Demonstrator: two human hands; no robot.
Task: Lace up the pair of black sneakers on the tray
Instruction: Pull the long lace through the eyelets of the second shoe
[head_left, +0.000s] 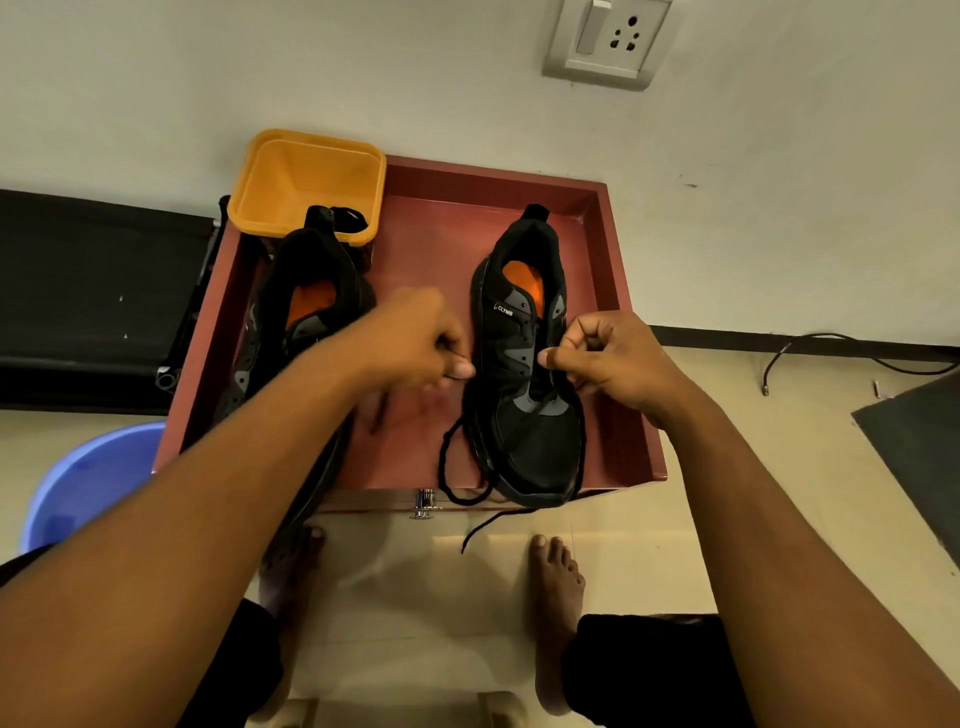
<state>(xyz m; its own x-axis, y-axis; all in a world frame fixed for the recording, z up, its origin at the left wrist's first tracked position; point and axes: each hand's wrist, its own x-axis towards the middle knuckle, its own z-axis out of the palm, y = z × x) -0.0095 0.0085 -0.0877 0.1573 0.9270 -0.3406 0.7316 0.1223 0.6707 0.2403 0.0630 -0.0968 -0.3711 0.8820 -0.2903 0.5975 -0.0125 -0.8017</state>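
Observation:
Two black sneakers with orange insoles lie on a dark red tray (618, 291). The right sneaker (530, 415) has its toe toward me, partly laced with a black lace (452, 467) that loops off its left side and trails over the tray's front edge. My left hand (415, 338) is curled just left of this sneaker and seems to pinch the lace; blur hides the contact. My right hand (613, 358) is curled at the sneaker's right eyelets, pinching the lace there. The left sneaker (306, 306) lies partly under my left forearm.
An orange plastic tub (306, 182) stands at the tray's back left corner. A blue basin (88, 478) sits on the floor at the left. A black bench is against the wall at the left, a cable and dark mat at the right. My bare feet (556, 582) are below the tray.

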